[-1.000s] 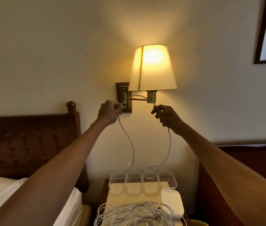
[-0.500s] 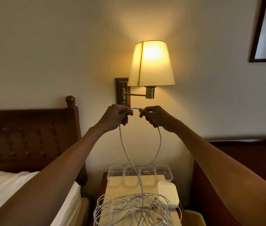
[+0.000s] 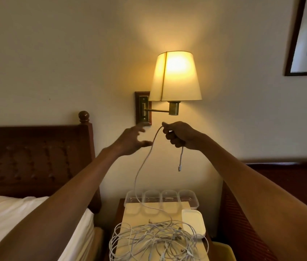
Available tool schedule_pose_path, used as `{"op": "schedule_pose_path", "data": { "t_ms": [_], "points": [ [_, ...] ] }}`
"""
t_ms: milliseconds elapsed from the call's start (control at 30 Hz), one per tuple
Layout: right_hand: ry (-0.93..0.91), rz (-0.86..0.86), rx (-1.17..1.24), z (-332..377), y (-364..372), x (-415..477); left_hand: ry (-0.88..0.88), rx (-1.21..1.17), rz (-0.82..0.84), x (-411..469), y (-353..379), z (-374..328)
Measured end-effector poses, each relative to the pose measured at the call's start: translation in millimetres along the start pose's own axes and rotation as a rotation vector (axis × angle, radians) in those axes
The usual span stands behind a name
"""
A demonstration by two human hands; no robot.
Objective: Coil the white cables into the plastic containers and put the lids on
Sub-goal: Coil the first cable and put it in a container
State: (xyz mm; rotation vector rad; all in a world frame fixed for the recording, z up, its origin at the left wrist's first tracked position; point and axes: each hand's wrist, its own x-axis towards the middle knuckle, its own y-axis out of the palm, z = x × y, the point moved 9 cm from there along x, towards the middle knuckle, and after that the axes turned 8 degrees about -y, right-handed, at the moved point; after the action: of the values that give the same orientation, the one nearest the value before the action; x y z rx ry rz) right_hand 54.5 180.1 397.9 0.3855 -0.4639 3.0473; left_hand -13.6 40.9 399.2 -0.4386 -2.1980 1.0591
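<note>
Right grip (image 3: 182, 135) is raised just below the wall lamp (image 3: 176, 76), fingers clenched round one white cable (image 3: 145, 162). The short plug end (image 3: 180, 166) hangs from under the fist. The long run drops to the left of it, reaches the desk (image 3: 135, 219) and joins the tangle of cables (image 3: 156, 240) at the near edge.

Left grip (image 3: 132, 140) is released, fingers spread, just beside the hanging run (contact cannot be told).

Four clear plastic containers (image 3: 188, 196) stand open-topped in a row at the desk's far edge, by the wall. White lids (image 3: 193, 221) lie on the desk's right side, touching the tangle. Bed (image 3: 7, 219) is to the left.
</note>
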Motion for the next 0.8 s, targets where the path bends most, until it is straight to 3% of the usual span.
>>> {"op": "schedule_pose_path", "data": {
  "t_ms": [100, 267, 400, 467, 567, 733, 800],
  "points": [
    [0.005, 0.004, -0.014, 7, 7, 0, 0.111, -0.121, 0.029, -5, 5, -27],
    [-0.013, -0.043, -0.1, 7, 2, -10, 0.141, -0.103, -0.147, -5, -20, -23],
    [0.047, -0.023, -0.027, -3, 2, -15, -0.007, -0.054, -0.352, -1, -47, 10],
    [0.085, 0.014, 0.013, -6, 4, -17, -0.117, -0.023, -0.357, 1, -49, 29],
    [0.077, 0.04, 0.169, 2, 11, -17, -0.224, 0.039, -0.211, 4, -28, 43],
    [0.048, -0.124, 0.473, 12, 11, -9, -0.265, 0.009, 0.373, -14, 46, 27],
    [0.067, -0.206, 0.537, 4, 9, -7, -0.189, 0.032, 0.489, -27, 60, 1]
  ]
}}
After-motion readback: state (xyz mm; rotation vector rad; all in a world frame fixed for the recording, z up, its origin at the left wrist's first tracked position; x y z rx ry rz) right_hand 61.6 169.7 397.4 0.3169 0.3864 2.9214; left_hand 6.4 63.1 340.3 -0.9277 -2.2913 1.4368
